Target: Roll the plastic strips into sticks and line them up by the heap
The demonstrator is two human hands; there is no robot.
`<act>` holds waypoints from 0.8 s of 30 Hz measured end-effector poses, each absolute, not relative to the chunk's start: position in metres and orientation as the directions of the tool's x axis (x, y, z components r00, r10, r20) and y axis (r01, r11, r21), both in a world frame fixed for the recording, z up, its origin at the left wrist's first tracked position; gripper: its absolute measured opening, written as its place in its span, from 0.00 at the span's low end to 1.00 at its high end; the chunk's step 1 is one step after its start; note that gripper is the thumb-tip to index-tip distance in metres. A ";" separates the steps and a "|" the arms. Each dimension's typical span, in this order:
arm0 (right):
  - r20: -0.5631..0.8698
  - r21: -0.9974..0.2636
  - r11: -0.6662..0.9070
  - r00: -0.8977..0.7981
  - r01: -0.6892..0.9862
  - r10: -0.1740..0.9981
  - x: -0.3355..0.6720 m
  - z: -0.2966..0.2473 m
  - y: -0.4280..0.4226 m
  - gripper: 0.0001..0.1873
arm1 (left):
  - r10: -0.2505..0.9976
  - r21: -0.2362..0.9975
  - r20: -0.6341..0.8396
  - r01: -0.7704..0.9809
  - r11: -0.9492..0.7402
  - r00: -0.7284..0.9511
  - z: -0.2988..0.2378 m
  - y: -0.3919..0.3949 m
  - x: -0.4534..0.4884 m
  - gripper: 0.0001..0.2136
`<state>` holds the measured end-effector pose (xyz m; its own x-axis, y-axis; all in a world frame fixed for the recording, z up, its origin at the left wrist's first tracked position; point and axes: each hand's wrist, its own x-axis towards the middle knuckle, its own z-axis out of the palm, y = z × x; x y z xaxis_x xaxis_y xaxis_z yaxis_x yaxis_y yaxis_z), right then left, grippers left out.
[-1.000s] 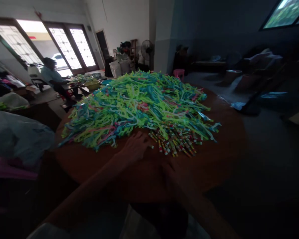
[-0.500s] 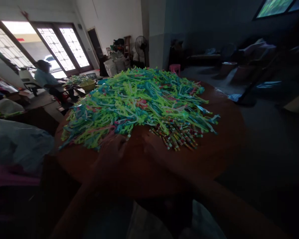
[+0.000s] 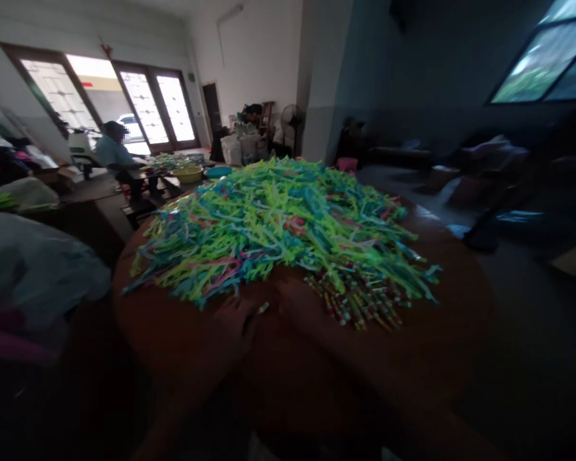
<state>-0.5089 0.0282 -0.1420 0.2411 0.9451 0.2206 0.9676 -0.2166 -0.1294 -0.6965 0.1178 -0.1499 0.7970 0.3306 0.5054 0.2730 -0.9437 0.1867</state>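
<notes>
A big heap of green, blue and pink paper strips (image 3: pixel 278 224) covers the round brown table (image 3: pixel 441 307). A bunch of small striped sticks (image 3: pixel 360 301) lies at the heap's near edge. My left hand (image 3: pixel 233 323) is over the table just in front of the heap, fingers curled, with a small pale stick (image 3: pixel 263 308) at its fingertips. My right hand (image 3: pixel 295 301) lies beside it, left of the striped sticks. It is dark and blurred, so its fingers do not show.
Another person (image 3: pixel 112 153) sits at a low table by the bright doors at the back left, with a yellow bowl (image 3: pixel 188 173) nearby. Plastic bags (image 3: pixel 33 269) are piled at my left. A fan (image 3: pixel 290 118) and sacks stand by the far wall. Dark furniture fills the right.
My left hand has drawn back from the heap's edge toward me with the small stick. My right hand has come forward to beside the striped sticks. The camera has tilted.
</notes>
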 end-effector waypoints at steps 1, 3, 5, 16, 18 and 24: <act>0.214 -0.115 -0.216 0.236 0.970 0.948 -0.510 -0.140 0.029 0.10 | 0.323 0.178 0.524 0.270 -0.946 0.788 -0.154 0.120 -0.697 0.09; 0.220 -0.086 -0.234 0.247 0.968 0.944 -0.513 -0.137 0.032 0.11 | 0.310 0.172 0.550 0.258 -0.951 0.776 -0.162 0.126 -0.697 0.09; 0.230 -0.065 -0.284 0.292 0.957 0.928 -0.515 -0.137 0.033 0.13 | 0.310 0.173 0.557 0.257 -0.951 0.771 -0.167 0.129 -0.698 0.09; 0.256 -0.013 -0.435 0.423 0.900 0.869 -0.516 -0.153 0.038 0.13 | 0.299 0.152 0.537 0.258 -0.954 0.789 -0.163 0.119 -0.702 0.14; 0.272 0.026 -0.446 0.423 0.895 0.864 -0.517 -0.156 0.038 0.13 | 0.321 0.171 0.527 0.271 -0.947 0.787 -0.161 0.118 -0.702 0.13; 0.411 0.038 -0.412 0.362 0.910 0.837 -0.508 -0.183 0.031 0.14 | 0.334 0.198 0.484 0.270 -0.942 0.809 -0.163 0.120 -0.700 0.12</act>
<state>-0.5076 0.0309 -0.1830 0.3618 0.8366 0.4114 0.9102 -0.4124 0.0381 -0.6997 0.1202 -0.1628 0.8090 0.3338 0.4838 0.2701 -0.9422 0.1984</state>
